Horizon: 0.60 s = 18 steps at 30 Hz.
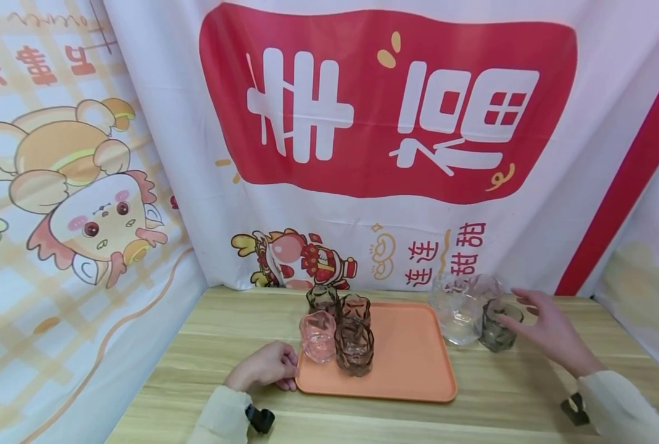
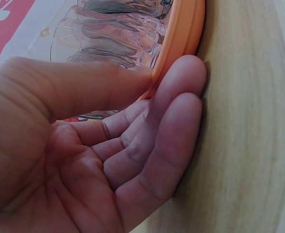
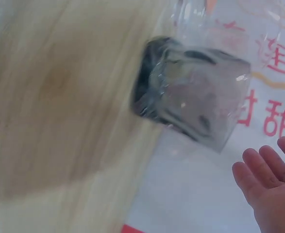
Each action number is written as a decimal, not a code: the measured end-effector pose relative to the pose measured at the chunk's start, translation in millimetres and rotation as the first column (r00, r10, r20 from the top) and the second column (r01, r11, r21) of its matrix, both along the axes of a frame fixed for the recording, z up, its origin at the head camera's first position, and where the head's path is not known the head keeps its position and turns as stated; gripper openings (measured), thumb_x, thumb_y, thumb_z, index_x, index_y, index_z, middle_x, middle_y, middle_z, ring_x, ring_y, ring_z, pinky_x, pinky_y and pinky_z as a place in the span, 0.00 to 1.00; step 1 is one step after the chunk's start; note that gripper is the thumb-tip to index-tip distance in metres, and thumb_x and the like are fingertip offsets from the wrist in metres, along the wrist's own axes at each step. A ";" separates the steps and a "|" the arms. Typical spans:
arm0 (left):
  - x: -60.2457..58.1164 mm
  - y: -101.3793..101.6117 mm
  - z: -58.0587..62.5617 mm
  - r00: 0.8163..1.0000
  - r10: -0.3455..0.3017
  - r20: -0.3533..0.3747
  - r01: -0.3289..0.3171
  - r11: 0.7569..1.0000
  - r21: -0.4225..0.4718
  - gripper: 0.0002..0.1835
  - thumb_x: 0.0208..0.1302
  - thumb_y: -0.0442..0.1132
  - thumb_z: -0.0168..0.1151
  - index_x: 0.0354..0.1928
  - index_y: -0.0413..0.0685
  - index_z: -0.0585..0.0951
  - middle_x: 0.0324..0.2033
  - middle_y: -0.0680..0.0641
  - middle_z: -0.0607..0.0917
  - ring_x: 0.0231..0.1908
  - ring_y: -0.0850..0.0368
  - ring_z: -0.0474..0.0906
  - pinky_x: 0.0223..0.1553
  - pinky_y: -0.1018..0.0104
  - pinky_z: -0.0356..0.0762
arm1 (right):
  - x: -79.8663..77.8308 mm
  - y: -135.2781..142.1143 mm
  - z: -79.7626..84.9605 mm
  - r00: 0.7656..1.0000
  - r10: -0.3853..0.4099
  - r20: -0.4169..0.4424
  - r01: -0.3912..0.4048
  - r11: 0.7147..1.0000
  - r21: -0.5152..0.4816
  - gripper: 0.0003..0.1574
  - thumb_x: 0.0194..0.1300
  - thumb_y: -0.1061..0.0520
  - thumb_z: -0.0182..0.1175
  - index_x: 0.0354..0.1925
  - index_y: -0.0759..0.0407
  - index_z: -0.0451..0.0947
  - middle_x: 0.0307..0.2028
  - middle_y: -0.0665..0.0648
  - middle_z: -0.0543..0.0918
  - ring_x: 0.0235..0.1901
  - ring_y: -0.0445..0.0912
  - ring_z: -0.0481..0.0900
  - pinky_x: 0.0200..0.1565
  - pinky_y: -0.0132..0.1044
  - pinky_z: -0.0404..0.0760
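Note:
An orange tray (image 1: 410, 364) lies on the table with several faceted glasses on its left part: a pink glass (image 1: 318, 338), a dark brown glass (image 1: 354, 351), a lighter brown glass (image 1: 355, 308) and a grey glass (image 1: 323, 300) at the back. My left hand (image 1: 266, 368) grips the tray's left rim, thumb on its edge and fingers curled against its outer side. On the right, my right hand (image 1: 554, 331) reaches beside another grey glass (image 1: 498, 336) with fingers spread. In the right wrist view that glass (image 3: 195, 92) stands apart from the visible fingers.
Clear glasses (image 1: 461, 317) stand right of the tray, close to the grey one, with a pinkish one (image 1: 486, 287) behind. A printed cloth (image 1: 379, 240) hangs along the wooden table's (image 1: 240, 413) back edge, and another cloth (image 1: 85, 308) hangs at the left.

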State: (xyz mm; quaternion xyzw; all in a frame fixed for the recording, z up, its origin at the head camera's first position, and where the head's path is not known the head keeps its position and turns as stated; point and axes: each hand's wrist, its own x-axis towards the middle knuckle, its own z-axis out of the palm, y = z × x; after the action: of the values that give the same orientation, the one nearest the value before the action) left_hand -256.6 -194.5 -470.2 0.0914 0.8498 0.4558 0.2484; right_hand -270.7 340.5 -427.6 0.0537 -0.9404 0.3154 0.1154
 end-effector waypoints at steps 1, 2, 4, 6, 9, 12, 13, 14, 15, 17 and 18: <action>-0.1 -0.1 -0.1 1.000 0.001 0.000 -0.001 1.000 -0.001 0.03 0.62 0.28 0.58 0.36 0.36 0.75 0.25 0.43 0.82 0.22 0.58 0.82 0.26 0.64 0.84 | 1.0 -3.4 2.8 1.000 0.000 0.004 0.000 1.000 0.002 0.55 0.57 0.35 0.63 0.66 0.71 0.58 0.62 0.76 0.64 0.57 0.71 0.66 0.54 0.67 0.70; -0.1 -0.2 -0.1 1.000 0.001 0.000 -0.001 1.000 -0.001 0.03 0.62 0.29 0.58 0.36 0.36 0.75 0.25 0.43 0.82 0.22 0.57 0.82 0.26 0.64 0.84 | 2.1 -7.0 5.7 1.000 0.003 0.004 -0.003 1.000 0.001 0.55 0.57 0.34 0.63 0.66 0.70 0.59 0.62 0.75 0.64 0.57 0.70 0.66 0.54 0.66 0.70; -0.3 -0.4 -0.6 1.000 0.001 -0.001 -0.001 1.000 -0.002 0.03 0.62 0.29 0.58 0.36 0.36 0.75 0.24 0.43 0.82 0.21 0.58 0.82 0.26 0.64 0.84 | 4.4 -14.4 11.1 1.000 0.024 -0.003 -0.024 1.000 -0.003 0.55 0.57 0.34 0.63 0.66 0.69 0.59 0.62 0.75 0.65 0.58 0.69 0.66 0.54 0.66 0.71; -0.3 -0.6 -1.4 1.000 0.001 -0.002 -0.001 1.000 -0.002 0.03 0.62 0.29 0.58 0.36 0.36 0.75 0.24 0.43 0.82 0.21 0.58 0.82 0.26 0.64 0.84 | 6.6 -22.7 15.3 0.999 0.042 -0.011 -0.042 0.999 -0.010 0.54 0.56 0.34 0.63 0.66 0.67 0.60 0.61 0.73 0.66 0.58 0.68 0.68 0.53 0.65 0.73; -0.1 -0.9 -2.2 1.000 0.006 -0.002 -0.006 1.000 -0.002 0.03 0.62 0.29 0.58 0.36 0.36 0.75 0.24 0.43 0.82 0.21 0.58 0.82 0.26 0.63 0.84 | 8.6 -35.8 19.9 0.996 0.084 -0.034 -0.085 0.996 -0.027 0.51 0.57 0.35 0.63 0.66 0.64 0.61 0.61 0.69 0.68 0.57 0.66 0.70 0.52 0.63 0.76; 0.3 -0.5 -1.8 1.000 0.013 0.003 -0.013 1.000 0.001 0.03 0.61 0.29 0.59 0.36 0.36 0.75 0.25 0.43 0.82 0.22 0.57 0.82 0.26 0.63 0.84 | 9.4 -49.6 22.7 0.990 0.124 -0.070 -0.127 0.991 -0.031 0.47 0.57 0.35 0.63 0.65 0.59 0.64 0.60 0.65 0.71 0.55 0.63 0.74 0.50 0.60 0.79; 0.4 -0.3 -1.5 1.000 0.015 0.004 -0.015 1.000 0.002 0.04 0.61 0.29 0.59 0.36 0.36 0.75 0.25 0.43 0.82 0.22 0.57 0.82 0.26 0.63 0.84 | 9.3 -54.2 23.2 0.986 0.142 -0.084 -0.144 0.989 -0.029 0.45 0.57 0.36 0.64 0.65 0.57 0.65 0.60 0.64 0.72 0.54 0.63 0.75 0.49 0.59 0.79; 0.5 -0.2 -1.3 1.000 0.015 0.004 -0.015 1.000 0.002 0.04 0.61 0.29 0.59 0.36 0.36 0.75 0.25 0.43 0.82 0.22 0.57 0.82 0.26 0.63 0.84 | 9.0 -58.7 23.3 0.982 0.159 -0.104 -0.163 0.986 -0.025 0.43 0.57 0.36 0.64 0.64 0.55 0.66 0.58 0.62 0.73 0.53 0.62 0.76 0.49 0.58 0.80; 0.7 -0.2 -1.0 1.000 0.016 0.004 -0.016 1.000 0.002 0.04 0.61 0.29 0.59 0.36 0.36 0.75 0.25 0.43 0.82 0.22 0.57 0.82 0.26 0.63 0.84 | 8.9 -63.8 23.6 0.978 0.173 -0.119 -0.176 0.984 -0.017 0.42 0.57 0.37 0.65 0.63 0.54 0.67 0.58 0.61 0.73 0.52 0.61 0.77 0.48 0.58 0.81; 0.8 -0.1 -0.9 1.000 0.016 0.002 -0.016 1.000 0.002 0.03 0.61 0.29 0.59 0.36 0.36 0.75 0.25 0.43 0.82 0.22 0.57 0.82 0.26 0.63 0.84 | 8.4 -73.9 23.6 0.967 0.209 -0.147 -0.212 0.977 -0.003 0.41 0.56 0.38 0.66 0.62 0.54 0.68 0.56 0.59 0.74 0.51 0.59 0.79 0.47 0.55 0.82; 0.9 -0.2 -0.9 1.000 0.016 0.001 -0.016 1.000 0.002 0.03 0.61 0.29 0.59 0.36 0.36 0.75 0.25 0.43 0.82 0.22 0.57 0.82 0.26 0.64 0.84 | 7.9 -79.0 23.2 0.959 0.232 -0.163 -0.236 0.972 -0.003 0.40 0.55 0.40 0.67 0.61 0.54 0.69 0.56 0.58 0.75 0.50 0.58 0.79 0.47 0.54 0.82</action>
State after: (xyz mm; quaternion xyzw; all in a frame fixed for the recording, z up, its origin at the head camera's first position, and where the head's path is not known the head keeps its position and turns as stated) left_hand -255.7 -194.7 -471.0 0.0845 0.8500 0.4585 0.2452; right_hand -262.8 261.4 -404.4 0.1887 -0.9114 0.3318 0.1538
